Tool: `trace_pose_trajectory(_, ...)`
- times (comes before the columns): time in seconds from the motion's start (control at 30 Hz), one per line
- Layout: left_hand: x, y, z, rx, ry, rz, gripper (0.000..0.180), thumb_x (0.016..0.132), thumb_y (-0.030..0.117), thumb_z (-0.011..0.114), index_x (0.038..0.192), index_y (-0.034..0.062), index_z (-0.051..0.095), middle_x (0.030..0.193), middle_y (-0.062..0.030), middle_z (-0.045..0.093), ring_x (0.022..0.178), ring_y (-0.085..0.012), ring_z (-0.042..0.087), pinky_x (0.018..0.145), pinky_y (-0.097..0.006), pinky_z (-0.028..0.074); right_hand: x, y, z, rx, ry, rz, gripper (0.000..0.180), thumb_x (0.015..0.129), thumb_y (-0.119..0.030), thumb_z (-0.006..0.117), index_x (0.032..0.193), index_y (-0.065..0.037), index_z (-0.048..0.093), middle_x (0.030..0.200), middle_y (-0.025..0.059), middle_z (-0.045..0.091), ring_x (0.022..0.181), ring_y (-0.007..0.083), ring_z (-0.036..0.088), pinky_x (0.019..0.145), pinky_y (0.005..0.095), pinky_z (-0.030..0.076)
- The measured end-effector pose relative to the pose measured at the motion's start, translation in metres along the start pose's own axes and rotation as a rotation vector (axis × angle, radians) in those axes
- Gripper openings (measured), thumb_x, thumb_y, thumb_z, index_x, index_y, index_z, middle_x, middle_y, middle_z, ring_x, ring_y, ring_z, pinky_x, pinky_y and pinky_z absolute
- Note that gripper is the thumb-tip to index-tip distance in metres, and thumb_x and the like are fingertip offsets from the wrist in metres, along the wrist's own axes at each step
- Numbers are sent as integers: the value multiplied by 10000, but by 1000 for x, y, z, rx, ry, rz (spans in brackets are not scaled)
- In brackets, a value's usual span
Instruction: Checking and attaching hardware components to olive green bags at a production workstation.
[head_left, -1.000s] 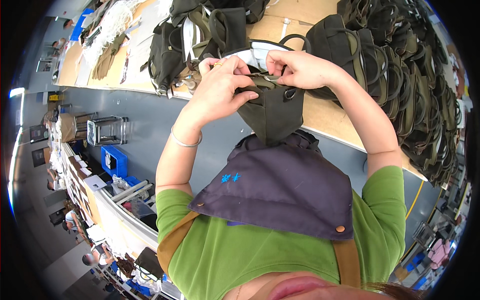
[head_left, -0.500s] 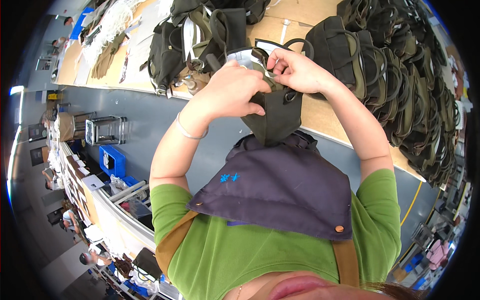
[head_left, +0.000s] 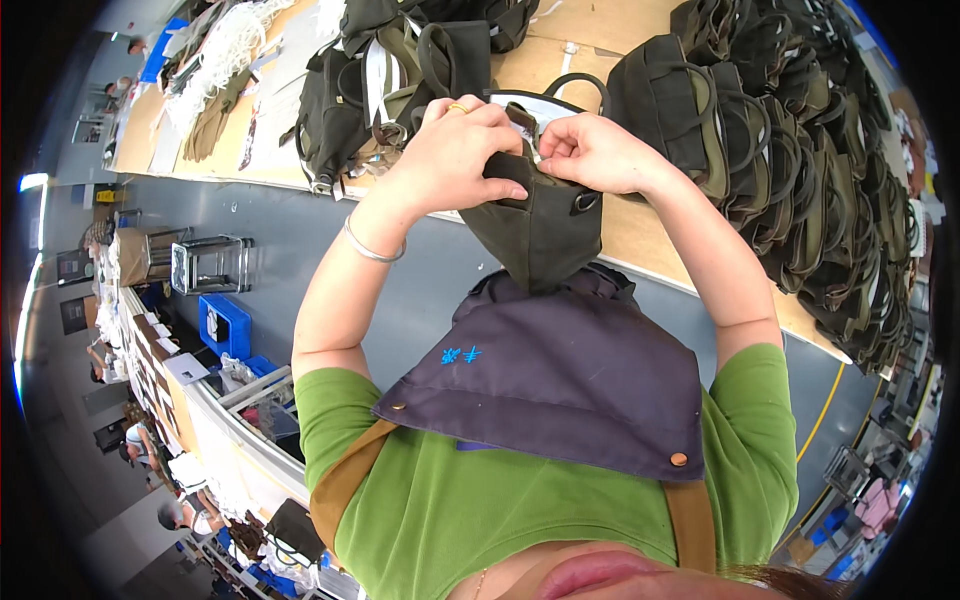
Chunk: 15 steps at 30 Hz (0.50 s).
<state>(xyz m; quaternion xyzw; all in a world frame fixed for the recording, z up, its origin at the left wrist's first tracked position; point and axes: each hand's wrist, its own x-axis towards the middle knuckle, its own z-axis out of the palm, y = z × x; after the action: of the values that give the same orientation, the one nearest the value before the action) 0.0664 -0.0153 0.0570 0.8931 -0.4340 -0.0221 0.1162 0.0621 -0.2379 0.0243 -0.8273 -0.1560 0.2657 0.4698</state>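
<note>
The left forearm (head_left: 350, 275) and right forearm (head_left: 710, 240) are slanting inward, the left hand (head_left: 458, 158) is holding its thumb (head_left: 506, 190) apart below bent fingers (head_left: 492, 138), and the right hand (head_left: 597, 152), just beside it, is curling its fingers inward.

The left fingers (head_left: 495, 138) are covering part of the bag's (head_left: 555, 230) mouth, and whatever the right fingers (head_left: 562, 132) may be pinching there is proving too small to tell. The bag is masking a stretch of the counter's (head_left: 655, 235) near edge. The counter's far edge is lying out of view. Along the right end, heaped bags (head_left: 800, 180) are hiding one another. Beyond the near left corner, co-workers (head_left: 175, 515) are appearing small and blurred.
</note>
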Motion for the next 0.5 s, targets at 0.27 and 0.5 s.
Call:
trace_pose_trajectory(0.27,-3,4,-1,-285,41,-39,297,722,134,799,945,100,607,1325,-59,533,821,-256,594,809,-403,454,-5,-1,0,-56,-30,-39,112,863,-107,675,928,-19,653,805,1,655,725,72,556,673,255,469)
trace_pose_trajectory(0.5,3,-4,1,-197,-89,57,125,731,168,784,831,111,734,1157,-22,603,847,-201,579,855,-332,386,-8,-1,2,-76,-91,-67,125,869,-81,650,959,2,677,860,40,690,785,96,610,735,271,503)
